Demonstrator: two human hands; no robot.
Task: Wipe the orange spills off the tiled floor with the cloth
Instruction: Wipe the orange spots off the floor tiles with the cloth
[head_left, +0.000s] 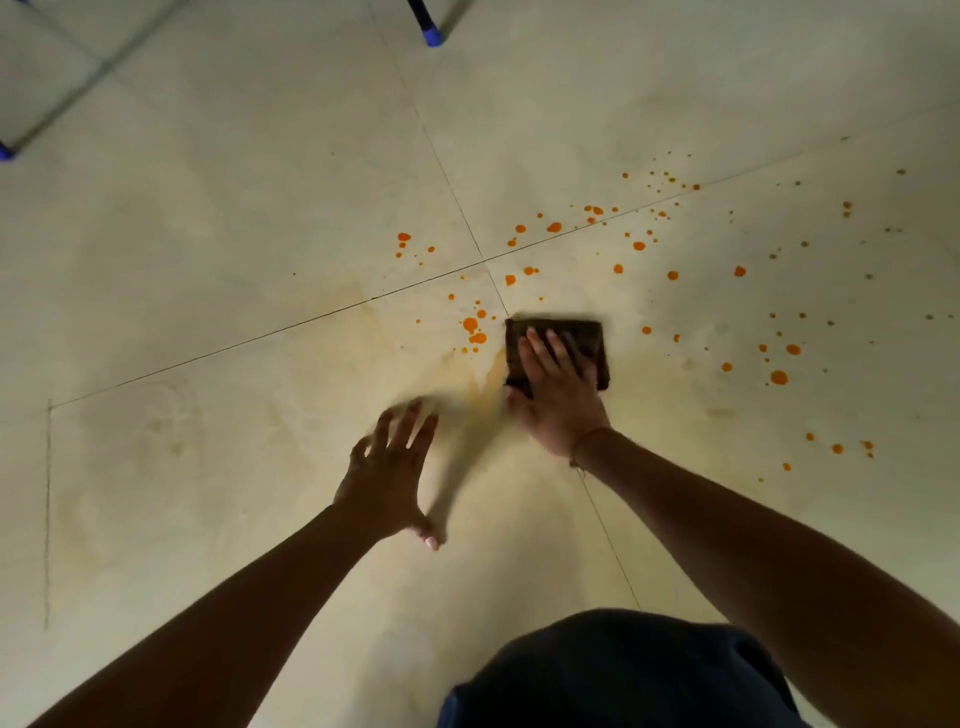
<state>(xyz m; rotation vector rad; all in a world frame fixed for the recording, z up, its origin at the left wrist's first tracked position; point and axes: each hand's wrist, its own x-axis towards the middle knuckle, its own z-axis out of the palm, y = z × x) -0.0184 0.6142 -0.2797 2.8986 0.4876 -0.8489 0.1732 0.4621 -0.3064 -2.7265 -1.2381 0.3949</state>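
Dark, folded into a flat rectangle, the cloth (558, 348) lies at frame centre on the tiled floor (208, 260), pressed under the right hand (558, 400), fingers flat and spread. Orange spills (623, 249) scatter above and right. Left hand (387, 478) rests open, fingers splayed.

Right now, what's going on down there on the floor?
A person is kneeling over the tiled floor, pressing a dark folded cloth flat under the right hand. The left hand is spread open beside it, holding nothing. A faint orange smear lies left of the cloth, and many orange drops remain ahead and to the right.
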